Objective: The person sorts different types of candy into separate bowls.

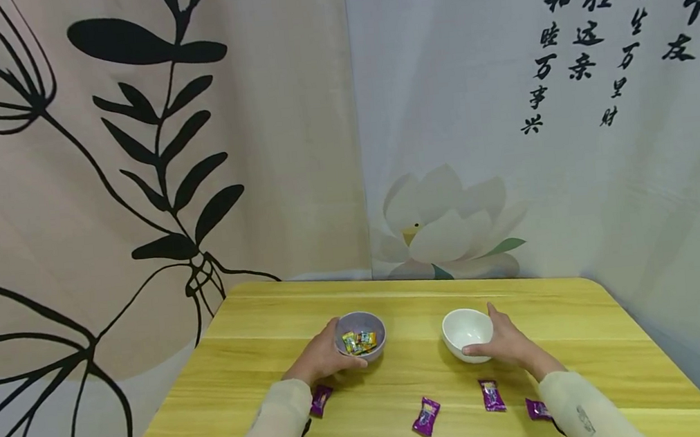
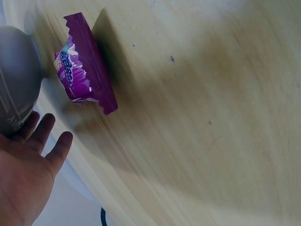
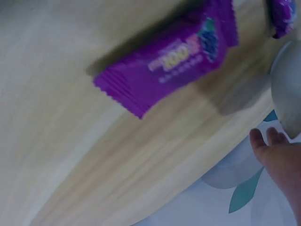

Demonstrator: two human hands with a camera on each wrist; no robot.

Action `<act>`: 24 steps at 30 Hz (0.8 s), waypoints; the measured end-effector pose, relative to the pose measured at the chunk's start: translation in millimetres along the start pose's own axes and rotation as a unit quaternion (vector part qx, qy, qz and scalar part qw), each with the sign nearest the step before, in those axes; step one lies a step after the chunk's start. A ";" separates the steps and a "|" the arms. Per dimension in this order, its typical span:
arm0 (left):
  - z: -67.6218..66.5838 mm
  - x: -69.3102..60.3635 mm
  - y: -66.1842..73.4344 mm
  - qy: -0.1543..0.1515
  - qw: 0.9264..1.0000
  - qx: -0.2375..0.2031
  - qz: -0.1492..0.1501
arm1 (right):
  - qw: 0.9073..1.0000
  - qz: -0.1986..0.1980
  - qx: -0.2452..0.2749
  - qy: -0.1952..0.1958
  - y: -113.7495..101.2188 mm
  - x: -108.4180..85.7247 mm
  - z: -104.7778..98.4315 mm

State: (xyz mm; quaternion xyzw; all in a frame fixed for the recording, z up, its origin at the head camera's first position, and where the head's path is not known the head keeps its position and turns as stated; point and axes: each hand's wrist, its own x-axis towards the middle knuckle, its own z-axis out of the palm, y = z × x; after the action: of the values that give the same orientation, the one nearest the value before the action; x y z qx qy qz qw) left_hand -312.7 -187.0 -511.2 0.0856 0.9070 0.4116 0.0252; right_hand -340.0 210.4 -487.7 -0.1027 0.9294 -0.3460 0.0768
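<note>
My left hand (image 1: pixel 327 354) holds a grey-purple bowl (image 1: pixel 362 319) from its left side, thumb at the near side. Several yellow-green wrapped candies (image 1: pixel 359 343) lie inside. In the left wrist view, some fingers spread below the bowl's wall (image 2: pixel 16 77). A white bowl (image 1: pixel 463 330), with nothing seen inside, is held at its right side by my right hand (image 1: pixel 511 342), the thumb across its near rim. Purple wrapped candies lie nearer on the table: one (image 1: pixel 320 401) by the left sleeve, one (image 1: pixel 426 418) in the middle, another (image 1: pixel 492 395) below the white bowl.
One more purple candy (image 1: pixel 538 409) is partly hidden by the right sleeve (image 1: pixel 581 399). The wooden table (image 1: pixel 604 335) has rounded far corners. Behind it hang cloths (image 1: pixel 294 147) printed with plants, a lotus and writing.
</note>
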 end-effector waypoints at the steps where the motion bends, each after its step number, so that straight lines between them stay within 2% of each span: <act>1: 0.1 0.2 -0.3 -0.001 1.000 0.002 0.001 | 1.000 0.001 0.000 -0.005 2.0 -0.4 1.8; 7: 0.3 0.6 -0.3 -0.004 1.000 0.002 0.006 | 1.000 0.000 0.009 -0.010 11.3 -0.4 8.5; 13: -2.0 -4.7 5.1 -0.025 0.999 0.007 -0.023 | 1.000 -0.013 0.015 -0.007 15.1 -1.2 9.1; 15: -4.3 -7.1 7.0 -0.021 0.999 0.009 -0.029 | 1.000 -0.021 0.020 -0.001 15.0 -1.1 9.5; 17: -8.6 -10.3 8.6 -0.006 0.999 0.007 -0.032 | 0.999 -0.030 0.027 0.006 13.9 -1.1 9.6; 20: -16.9 -16.1 8.6 0.035 0.999 0.013 -0.034 | 0.999 -0.033 0.038 0.012 12.3 -0.9 9.4; 24: -26.7 -28.2 2.5 0.086 0.995 0.044 -0.035 | 0.999 -0.023 0.047 0.011 12.6 -1.5 9.6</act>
State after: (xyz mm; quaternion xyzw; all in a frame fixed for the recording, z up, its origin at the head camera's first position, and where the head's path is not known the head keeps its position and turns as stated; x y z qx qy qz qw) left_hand -287.7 -210.2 -492.4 0.0191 0.9254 0.3763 -0.0418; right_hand -338.2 214.1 -503.0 -0.1166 0.9102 -0.3925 0.0632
